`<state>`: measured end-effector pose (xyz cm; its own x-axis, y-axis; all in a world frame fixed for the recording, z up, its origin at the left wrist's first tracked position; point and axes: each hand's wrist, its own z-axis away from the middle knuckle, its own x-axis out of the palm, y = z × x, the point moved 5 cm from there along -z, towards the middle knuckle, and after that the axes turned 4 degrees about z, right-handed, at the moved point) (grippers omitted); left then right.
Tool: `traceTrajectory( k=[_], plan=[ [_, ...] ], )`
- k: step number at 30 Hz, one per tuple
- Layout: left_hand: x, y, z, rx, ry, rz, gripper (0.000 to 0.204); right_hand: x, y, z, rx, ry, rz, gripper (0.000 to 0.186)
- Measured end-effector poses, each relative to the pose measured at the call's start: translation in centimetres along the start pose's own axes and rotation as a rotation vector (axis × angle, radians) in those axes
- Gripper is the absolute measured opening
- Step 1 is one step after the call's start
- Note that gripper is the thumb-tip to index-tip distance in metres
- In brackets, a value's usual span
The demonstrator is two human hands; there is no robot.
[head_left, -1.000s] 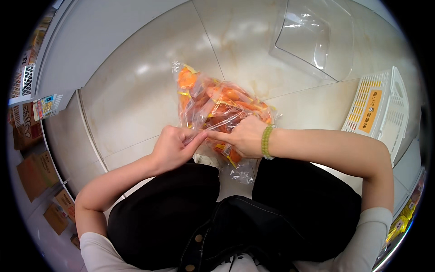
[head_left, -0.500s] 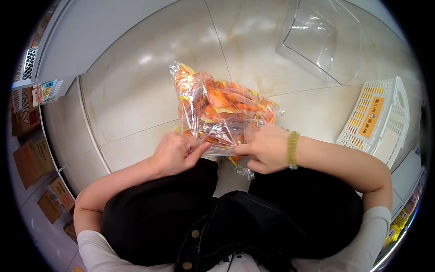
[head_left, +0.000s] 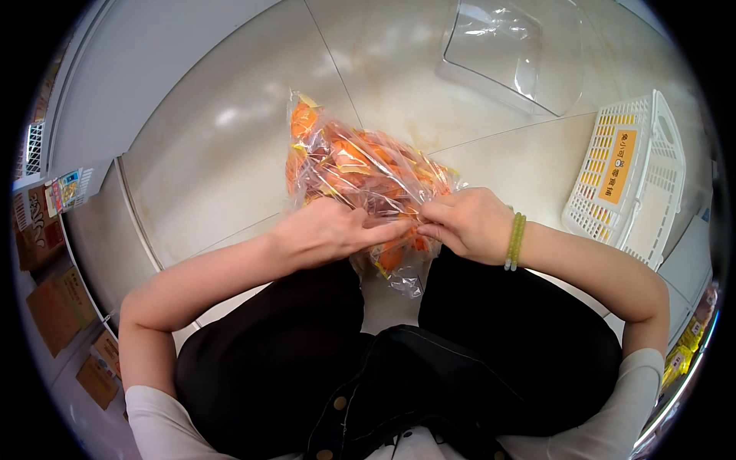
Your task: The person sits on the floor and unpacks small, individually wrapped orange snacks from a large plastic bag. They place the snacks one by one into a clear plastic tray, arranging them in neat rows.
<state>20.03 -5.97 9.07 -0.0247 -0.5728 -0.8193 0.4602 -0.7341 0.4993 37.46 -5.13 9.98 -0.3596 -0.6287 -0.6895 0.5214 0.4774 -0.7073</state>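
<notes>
a clear, crinkled plastic bag full of orange packets with yellow edges lies on the pale, glossy tiled floor, in front of the person's knees, well apart from the floor's left edge; its near end reaches the gap between the black-trousered legs. the right hand, with a light-green beaded bracelet at the wrist, has thumb and forefinger closed together, pinching the film at the bag's near right side. the left hand lies palm down over the near left side of the bag, its forefinger stretched out to the right hand's fingertips and its other fingers curled under; i cannot tell whether they grip the film, since the hand itself hides them. toward the floor's far right corner lies a clear, rigid plastic container, and near the floor's right edge a white, slotted plastic basket bearing an orange label. a smooth grey panel borders the floor's far left edge, with brown cardboard boxes beyond, farther to the left.
</notes>
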Motion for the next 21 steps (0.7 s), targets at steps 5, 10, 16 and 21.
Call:
traceTrajectory(
  k=[5, 10, 16, 21],
  plan=[
    [0.9, 0.1, -1.7, 0.019, -0.269, 0.111, 0.072, 1.9, 0.7, 0.8, -0.046, -0.093, 0.102, 0.012],
    [3.3, 0.7, -2.9, 0.078, -0.302, 0.013, 0.044, 3.6, 0.0, 0.8, -0.140, -0.182, 0.278, 0.012],
    [-0.5, -0.6, -2.0, -0.011, -0.120, 0.105, 0.011, -0.6, -0.7, -0.2, -0.202, -0.073, 0.322, 0.014],
    [-2.0, -2.6, 3.8, -0.119, -0.016, 0.129, 0.014, -2.3, 0.0, 1.5, -0.232, -0.044, 0.396, 0.015]
  ],
)
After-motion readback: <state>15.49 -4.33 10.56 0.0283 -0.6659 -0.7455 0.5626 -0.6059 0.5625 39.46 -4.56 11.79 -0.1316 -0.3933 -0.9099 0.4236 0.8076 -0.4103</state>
